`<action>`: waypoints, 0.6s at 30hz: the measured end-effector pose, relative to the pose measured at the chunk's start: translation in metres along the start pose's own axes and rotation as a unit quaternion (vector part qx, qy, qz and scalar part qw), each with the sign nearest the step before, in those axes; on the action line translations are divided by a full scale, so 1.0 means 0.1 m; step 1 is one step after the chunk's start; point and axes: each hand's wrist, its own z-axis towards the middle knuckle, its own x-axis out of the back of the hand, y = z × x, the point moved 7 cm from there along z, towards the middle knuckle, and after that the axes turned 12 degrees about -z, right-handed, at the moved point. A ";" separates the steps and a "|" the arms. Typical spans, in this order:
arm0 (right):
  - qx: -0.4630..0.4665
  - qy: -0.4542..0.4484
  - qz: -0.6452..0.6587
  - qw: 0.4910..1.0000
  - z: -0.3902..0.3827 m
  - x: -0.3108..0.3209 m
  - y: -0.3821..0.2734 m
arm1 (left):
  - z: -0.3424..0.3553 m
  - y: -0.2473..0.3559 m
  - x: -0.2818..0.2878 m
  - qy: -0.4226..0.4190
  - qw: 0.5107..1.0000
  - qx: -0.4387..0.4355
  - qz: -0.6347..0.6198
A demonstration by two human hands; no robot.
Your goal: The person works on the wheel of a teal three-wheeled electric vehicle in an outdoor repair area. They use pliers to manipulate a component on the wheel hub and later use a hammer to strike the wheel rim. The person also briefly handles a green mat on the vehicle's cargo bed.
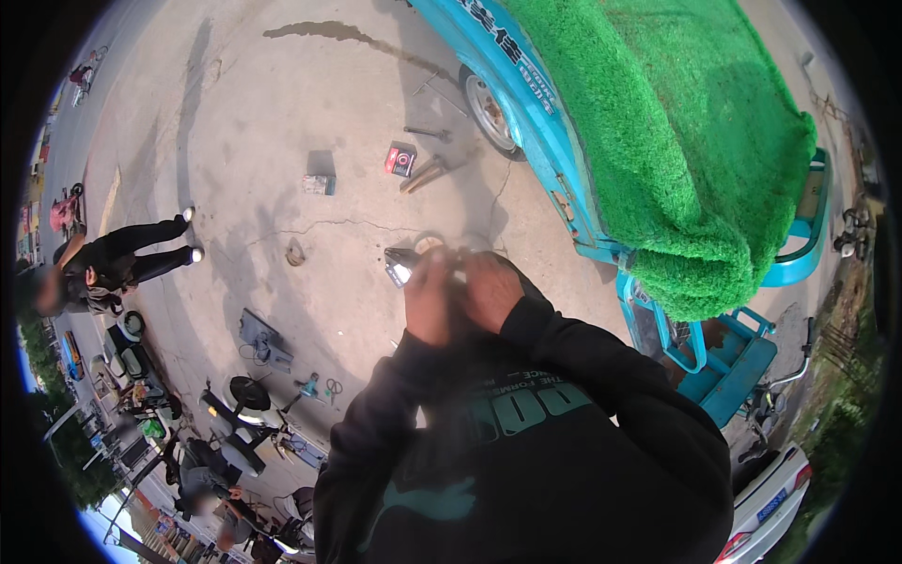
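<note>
My left hand and my right hand are close together in front of my chest. Both look closed, with their fingers bent in toward each other. Motion smears the fingertips, and what lies between them is too blurred to name. Just beyond my left hand, a black and shiny white object shows beside it, partly covered by the hand. A round tan thing lies past the fingers, its lower part hidden.
On the concrete ahead are a red-and-black box, a grey block and brown bars. A blue three-wheeled vehicle with green turf covering stands right. A person stands left; tools lie lower left.
</note>
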 end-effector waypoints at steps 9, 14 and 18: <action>-0.075 -0.125 0.236 0.961 1.92 -0.41 -0.29 | 1.22 1.66 0.86 -0.069 0.961 -0.044 0.264; -0.214 0.037 0.410 0.886 2.15 -0.46 -0.06 | 2.55 1.96 1.39 -0.162 0.893 0.133 0.398; -0.470 0.137 0.451 0.746 2.20 -1.15 0.09 | 3.53 2.02 1.32 -0.341 0.730 0.154 0.572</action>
